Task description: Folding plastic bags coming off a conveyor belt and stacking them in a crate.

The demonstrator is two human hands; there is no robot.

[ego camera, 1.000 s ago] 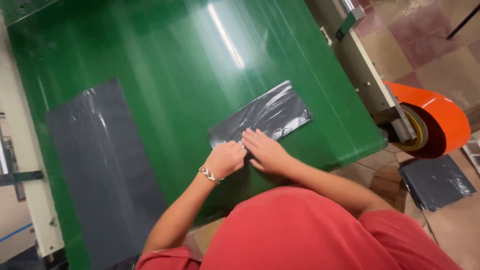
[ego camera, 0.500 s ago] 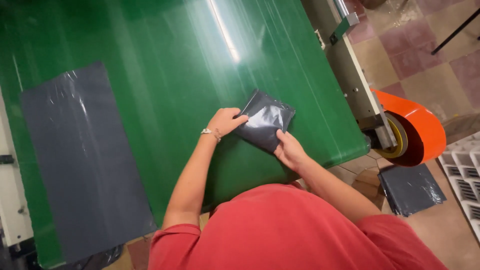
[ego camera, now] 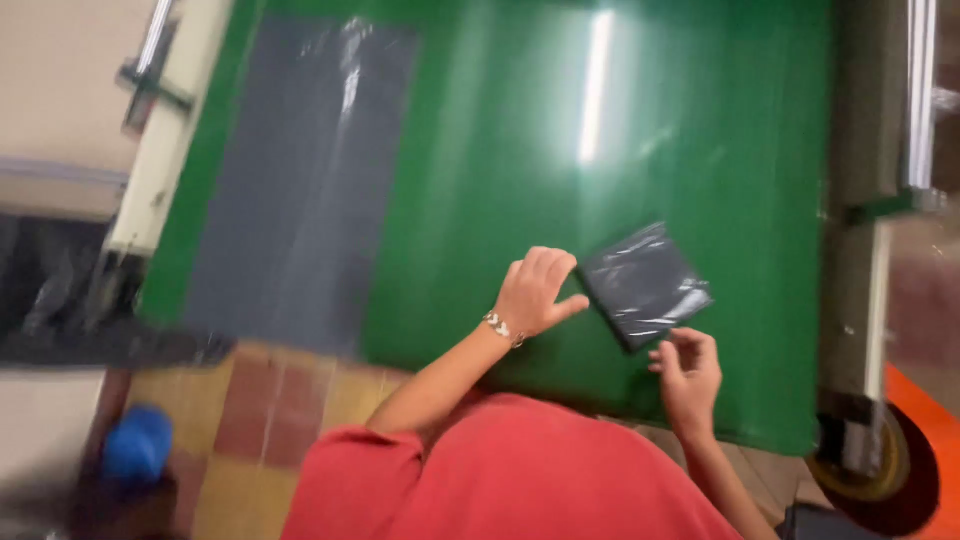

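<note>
on green table (ego camera: 480,200), both hands (ego camera: 540,290) released beside small square dark-grey folded bag (ego camera: 643,283)

The folded bag (ego camera: 643,285) was glossy dark grey, as was the flat sheet (ego camera: 300,180). The table (ego camera: 500,150) was plain green; the shirt (ego camera: 510,475) was red.

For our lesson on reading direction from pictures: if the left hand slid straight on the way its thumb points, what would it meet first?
The left hand would most likely meet the folded dark plastic bag at once; thumb and bag edge look touching or nearly so.
</note>
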